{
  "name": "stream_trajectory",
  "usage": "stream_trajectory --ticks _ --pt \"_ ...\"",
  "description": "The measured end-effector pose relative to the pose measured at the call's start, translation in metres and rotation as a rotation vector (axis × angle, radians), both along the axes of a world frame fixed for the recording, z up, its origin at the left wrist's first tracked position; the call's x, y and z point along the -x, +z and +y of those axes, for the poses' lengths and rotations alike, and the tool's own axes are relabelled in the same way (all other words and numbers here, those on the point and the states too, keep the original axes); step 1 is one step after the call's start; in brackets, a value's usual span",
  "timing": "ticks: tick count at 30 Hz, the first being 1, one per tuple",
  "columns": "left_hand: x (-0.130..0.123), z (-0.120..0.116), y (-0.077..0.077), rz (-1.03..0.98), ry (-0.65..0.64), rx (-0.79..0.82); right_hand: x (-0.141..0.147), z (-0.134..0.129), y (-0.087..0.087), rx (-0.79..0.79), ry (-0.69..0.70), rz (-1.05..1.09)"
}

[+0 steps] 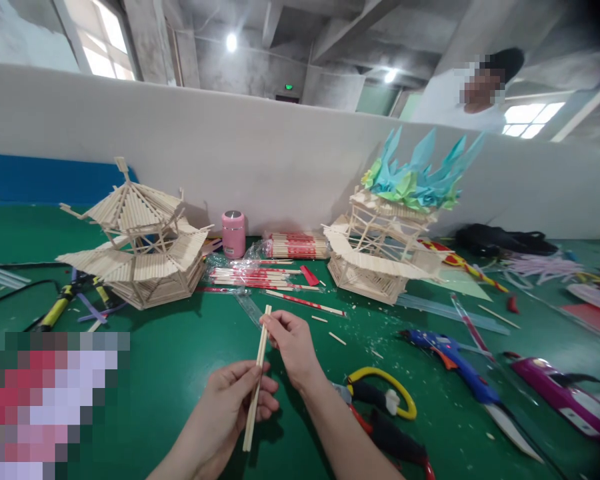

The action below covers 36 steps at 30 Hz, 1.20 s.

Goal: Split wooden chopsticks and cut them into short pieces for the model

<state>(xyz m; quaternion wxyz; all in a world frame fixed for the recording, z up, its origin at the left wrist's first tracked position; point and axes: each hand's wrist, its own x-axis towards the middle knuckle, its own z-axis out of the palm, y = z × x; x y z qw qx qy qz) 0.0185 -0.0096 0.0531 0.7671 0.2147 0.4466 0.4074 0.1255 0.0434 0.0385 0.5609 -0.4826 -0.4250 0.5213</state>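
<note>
A pair of pale wooden chopsticks (251,417) lies side by side, slanting upward over the green table. Around their middle, my left hand (235,400) is closed with the thumb on top. Near the upper end, my right hand (293,343) pinches the same pair between thumb and fingers. Past my hands lie chopsticks in red-and-white wrappers (255,273) and one wrapped pair (305,302). Pliers with yellow and red handles (380,393) rest beside my right forearm, partly hidden by it.
Stick-built pavilion models stand at left (140,260) and right (375,260), the right one topped with blue folded paper (425,173). A pink flask (234,235) stands between them. A blue glue gun (450,360) and a purple device (565,393) lie at right. A person (460,100) is beyond the partition.
</note>
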Motion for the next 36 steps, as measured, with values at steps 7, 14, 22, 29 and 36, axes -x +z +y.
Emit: stream_trajectory --ticks 7,14,22,29,36 --pt "0.002 -0.002 -0.003 -0.005 0.01 0.017 0.0 -0.001 0.002 0.015 -0.004 -0.016" --pt "0.002 0.002 -0.01 -0.008 0.021 0.016 0.002 0.0 0.0 0.018 0.004 -0.031" --pt "0.009 0.005 -0.01 0.025 0.109 0.032 0.0 -0.001 0.004 0.02 0.027 -0.038" --pt "0.013 0.014 0.012 0.088 0.243 -0.094 0.005 -0.021 0.02 0.035 0.197 -0.03" --pt "0.011 0.008 0.021 0.033 0.224 -0.144 0.006 -0.034 0.033 0.013 0.293 -0.024"
